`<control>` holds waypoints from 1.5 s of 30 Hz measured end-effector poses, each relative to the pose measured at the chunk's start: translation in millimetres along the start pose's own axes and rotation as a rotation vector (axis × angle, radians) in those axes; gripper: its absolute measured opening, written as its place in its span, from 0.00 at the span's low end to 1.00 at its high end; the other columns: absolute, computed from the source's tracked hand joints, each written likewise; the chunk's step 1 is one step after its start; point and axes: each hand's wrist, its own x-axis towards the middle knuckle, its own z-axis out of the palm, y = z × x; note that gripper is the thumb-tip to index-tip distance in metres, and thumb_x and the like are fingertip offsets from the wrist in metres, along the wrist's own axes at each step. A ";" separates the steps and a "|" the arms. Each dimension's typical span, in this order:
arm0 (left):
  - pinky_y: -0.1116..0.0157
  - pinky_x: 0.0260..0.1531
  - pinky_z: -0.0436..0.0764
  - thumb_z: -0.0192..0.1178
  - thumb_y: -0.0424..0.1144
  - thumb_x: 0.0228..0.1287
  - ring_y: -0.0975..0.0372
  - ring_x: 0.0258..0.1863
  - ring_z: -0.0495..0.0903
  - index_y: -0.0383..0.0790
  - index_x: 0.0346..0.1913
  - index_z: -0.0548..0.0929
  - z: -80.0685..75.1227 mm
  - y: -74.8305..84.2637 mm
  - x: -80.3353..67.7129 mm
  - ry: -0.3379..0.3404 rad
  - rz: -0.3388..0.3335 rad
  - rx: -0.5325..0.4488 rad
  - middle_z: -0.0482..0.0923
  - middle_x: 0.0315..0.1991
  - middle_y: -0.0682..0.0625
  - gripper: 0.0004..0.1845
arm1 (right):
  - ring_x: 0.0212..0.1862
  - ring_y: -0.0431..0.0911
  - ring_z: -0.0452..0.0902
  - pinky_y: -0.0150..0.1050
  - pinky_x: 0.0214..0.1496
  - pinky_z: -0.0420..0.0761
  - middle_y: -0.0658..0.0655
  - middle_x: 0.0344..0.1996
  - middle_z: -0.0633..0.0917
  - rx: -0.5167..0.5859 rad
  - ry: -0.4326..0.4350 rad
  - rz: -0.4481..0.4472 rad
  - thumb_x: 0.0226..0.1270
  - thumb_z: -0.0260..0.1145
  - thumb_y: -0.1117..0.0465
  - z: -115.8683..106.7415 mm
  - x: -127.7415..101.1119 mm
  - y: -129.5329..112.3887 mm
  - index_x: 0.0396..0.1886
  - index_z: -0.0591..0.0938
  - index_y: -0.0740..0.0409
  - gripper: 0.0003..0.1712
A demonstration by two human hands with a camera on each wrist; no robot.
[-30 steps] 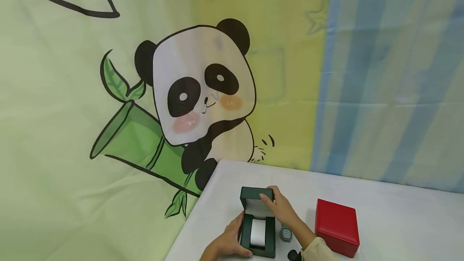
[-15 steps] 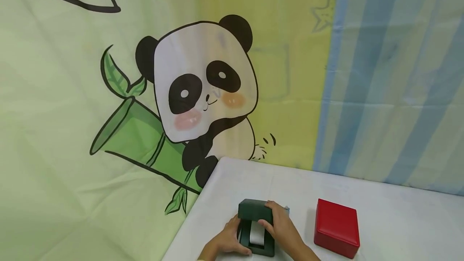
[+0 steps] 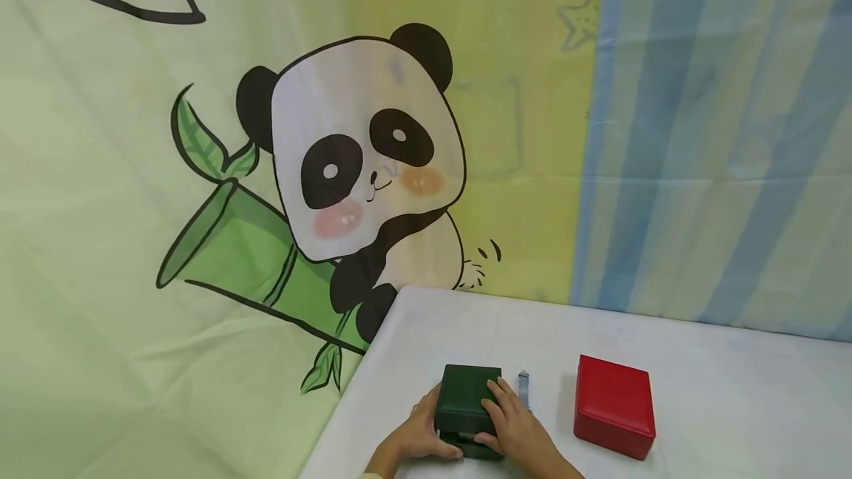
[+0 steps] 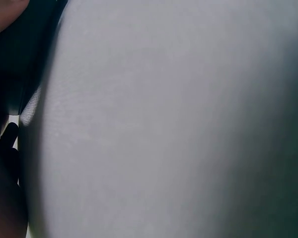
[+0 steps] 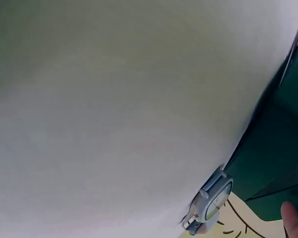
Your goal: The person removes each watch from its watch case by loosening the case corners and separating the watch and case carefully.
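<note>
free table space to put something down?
Bare table right of the red box and behind both boxes to the backdrop. Crowded: green box under both hands, watch in the gap toward red.

I see left hand (image 3: 416, 435) gripping left side of green box (image 3: 467, 409), right hand (image 3: 515, 427) pressing lid down, nearly closed. Grey watch (image 3: 523, 386) just beside box on white table (image 3: 732, 405); red box (image 3: 614, 405) further right.

White table (image 3: 732, 390), green box (image 3: 466, 398) near its front edge, grey watch (image 3: 523, 387) beside it, red box (image 3: 614, 405) further right
</note>
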 end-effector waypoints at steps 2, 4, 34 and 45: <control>0.45 0.60 0.58 0.72 0.57 0.33 0.52 0.67 0.56 0.62 0.71 0.41 0.0 1.5 0.6 0.007 -0.017 -0.001 0.50 0.71 0.51 0.63 | 0.54 0.58 0.73 0.39 0.36 0.83 0.63 0.51 0.77 -0.017 -0.028 -0.018 0.52 0.63 0.37 0.3 -1.7 -1.0 0.43 0.75 0.56 0.30; 0.43 0.59 0.59 0.72 0.58 0.33 0.50 0.67 0.55 0.61 0.71 0.40 0.0 2.9 0.9 0.009 -0.029 -0.002 0.50 0.71 0.50 0.63 | 0.54 0.57 0.74 0.40 0.36 0.83 0.62 0.50 0.78 -0.035 -0.048 -0.019 0.50 0.64 0.37 -1.0 -2.2 -2.2 0.41 0.75 0.54 0.29; 0.38 0.55 0.63 0.73 0.57 0.34 0.53 0.71 0.42 0.49 0.72 0.32 33.4 146.0 39.2 0.203 0.363 0.147 0.31 0.73 0.52 0.69 | 0.64 0.63 0.57 0.65 0.52 0.69 0.66 0.63 0.65 0.206 -0.261 0.605 0.48 0.68 0.39 -111.2 -48.7 114.7 0.65 0.61 0.60 0.50; 0.43 0.57 0.66 0.73 0.54 0.37 0.52 0.70 0.47 0.51 0.72 0.32 106.4 161.7 85.8 0.023 0.283 0.045 0.39 0.73 0.49 0.67 | 0.65 0.67 0.53 0.69 0.48 0.68 0.69 0.65 0.61 0.205 -0.311 0.674 0.38 0.72 0.35 -121.6 -88.6 128.5 0.67 0.59 0.62 0.60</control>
